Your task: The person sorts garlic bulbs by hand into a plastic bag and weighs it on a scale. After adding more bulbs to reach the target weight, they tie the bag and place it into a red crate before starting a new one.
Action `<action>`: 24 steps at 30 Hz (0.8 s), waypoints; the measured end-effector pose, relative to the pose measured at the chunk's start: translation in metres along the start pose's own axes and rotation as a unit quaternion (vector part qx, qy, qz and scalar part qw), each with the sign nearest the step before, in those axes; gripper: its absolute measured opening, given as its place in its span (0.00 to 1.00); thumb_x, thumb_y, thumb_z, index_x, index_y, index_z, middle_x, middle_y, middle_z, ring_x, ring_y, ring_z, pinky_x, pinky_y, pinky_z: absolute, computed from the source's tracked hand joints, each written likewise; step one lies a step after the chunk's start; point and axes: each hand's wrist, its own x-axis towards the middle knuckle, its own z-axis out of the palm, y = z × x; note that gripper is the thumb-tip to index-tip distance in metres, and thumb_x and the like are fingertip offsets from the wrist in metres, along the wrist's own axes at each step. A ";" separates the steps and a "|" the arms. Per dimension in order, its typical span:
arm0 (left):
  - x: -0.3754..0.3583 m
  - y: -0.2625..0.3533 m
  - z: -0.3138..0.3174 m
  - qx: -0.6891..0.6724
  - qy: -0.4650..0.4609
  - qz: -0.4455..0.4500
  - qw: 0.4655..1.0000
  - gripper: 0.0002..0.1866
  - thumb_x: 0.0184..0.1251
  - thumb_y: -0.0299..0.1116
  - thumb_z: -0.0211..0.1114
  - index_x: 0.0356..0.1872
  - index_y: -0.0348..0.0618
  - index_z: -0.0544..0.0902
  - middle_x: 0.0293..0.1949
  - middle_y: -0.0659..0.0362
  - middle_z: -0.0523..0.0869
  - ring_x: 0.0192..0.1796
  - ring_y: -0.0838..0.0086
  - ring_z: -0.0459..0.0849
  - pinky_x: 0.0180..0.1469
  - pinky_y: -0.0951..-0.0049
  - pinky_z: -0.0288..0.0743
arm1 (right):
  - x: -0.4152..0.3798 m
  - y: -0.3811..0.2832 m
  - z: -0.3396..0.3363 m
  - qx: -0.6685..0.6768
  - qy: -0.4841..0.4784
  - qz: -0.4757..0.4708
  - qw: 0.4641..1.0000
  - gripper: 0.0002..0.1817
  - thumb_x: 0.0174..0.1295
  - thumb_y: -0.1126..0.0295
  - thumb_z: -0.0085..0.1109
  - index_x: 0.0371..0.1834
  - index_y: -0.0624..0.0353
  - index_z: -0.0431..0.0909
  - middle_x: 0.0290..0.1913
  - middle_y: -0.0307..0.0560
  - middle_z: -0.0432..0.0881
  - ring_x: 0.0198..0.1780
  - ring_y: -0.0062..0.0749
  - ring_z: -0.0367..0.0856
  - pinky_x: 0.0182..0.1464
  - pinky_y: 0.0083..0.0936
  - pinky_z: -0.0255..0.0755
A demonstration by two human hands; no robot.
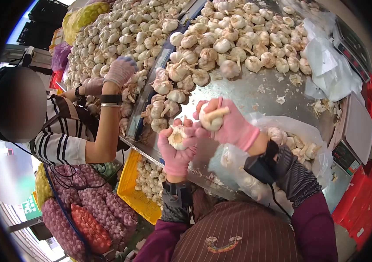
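My left hand (179,150), in a pink glove, is closed around a garlic bulb (177,138) whose root side faces up. Beside it on the right, my right hand (229,124), also gloved in pink, grips another garlic bulb (211,118) with its pale stem pointing right. Both hands are over the near edge of the metal table (238,94), close to each other. Below and right of my right hand lies a clear plastic bag (299,126) with garlic bulbs in it. Loose garlic bulbs (238,54) cover the far part of the table.
At the left, a co-worker (63,131) reaches over another garlic pile (120,39) beyond a blue-edged divider (151,83). A yellow crate (127,187) and net sacks (92,201) stand below. Scales (352,131) and red crates (361,205) are at the right.
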 end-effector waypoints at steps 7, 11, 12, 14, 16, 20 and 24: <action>-0.041 -0.083 0.033 0.659 -0.076 0.389 0.639 0.12 0.58 0.28 0.66 0.37 0.42 0.69 0.36 0.60 0.73 0.37 0.76 0.73 0.40 0.80 0.72 | -0.087 0.052 0.044 -0.307 0.073 -0.301 0.900 0.07 0.59 0.70 0.64 0.34 0.62 0.77 0.34 0.40 0.78 0.33 0.21 0.78 0.37 0.22 0.75; -0.045 -0.119 0.038 0.582 -0.165 0.232 0.762 0.14 0.58 0.27 0.68 0.33 0.42 0.68 0.34 0.60 0.74 0.37 0.79 0.75 0.41 0.81 0.72 | -0.133 0.055 0.022 -0.396 0.105 -0.407 0.816 0.11 0.64 0.64 0.63 0.34 0.59 0.76 0.35 0.37 0.78 0.33 0.18 0.76 0.35 0.17 0.71; -0.041 -0.132 0.040 0.525 -0.143 0.125 0.830 0.13 0.61 0.31 0.66 0.33 0.42 0.69 0.34 0.60 0.75 0.38 0.78 0.76 0.41 0.78 0.73 | -0.147 0.054 0.017 -0.529 0.127 -0.488 0.682 0.12 0.65 0.62 0.63 0.35 0.58 0.76 0.35 0.36 0.78 0.33 0.17 0.76 0.37 0.17 0.69; -0.035 -0.158 0.044 0.366 -0.036 -0.069 0.927 0.13 0.65 0.39 0.62 0.34 0.41 0.71 0.32 0.59 0.77 0.39 0.76 0.78 0.41 0.74 0.76 | -0.188 0.043 0.024 -0.185 0.105 -0.355 0.910 0.11 0.61 0.66 0.63 0.40 0.59 0.74 0.39 0.39 0.77 0.35 0.20 0.77 0.40 0.17 0.71; -0.012 -0.188 0.031 0.728 -0.247 0.224 0.598 0.13 0.68 0.40 0.56 0.39 0.39 0.74 0.34 0.58 0.78 0.40 0.74 0.79 0.43 0.72 0.76 | -0.217 0.039 0.012 -0.338 0.309 -0.367 0.810 0.17 0.59 0.63 0.64 0.46 0.58 0.73 0.38 0.46 0.76 0.37 0.27 0.79 0.36 0.20 0.72; 0.029 -0.223 0.005 0.509 -0.101 -0.148 0.842 0.17 0.71 0.34 0.49 0.54 0.34 0.73 0.44 0.52 0.78 0.46 0.65 0.78 0.54 0.67 0.72 | -0.253 0.047 -0.044 -0.627 0.441 -0.356 0.534 0.23 0.55 0.63 0.64 0.53 0.57 0.69 0.51 0.53 0.72 0.50 0.41 0.76 0.51 0.32 0.72; 0.027 -0.232 -0.015 0.857 -0.302 -0.014 0.418 0.25 0.62 0.30 0.57 0.62 0.41 0.70 0.56 0.41 0.71 0.59 0.54 0.72 0.63 0.57 0.65 | -0.253 0.063 -0.077 -0.787 0.525 -0.166 0.278 0.29 0.50 0.63 0.62 0.57 0.59 0.68 0.65 0.49 0.66 0.63 0.49 0.66 0.65 0.43 0.63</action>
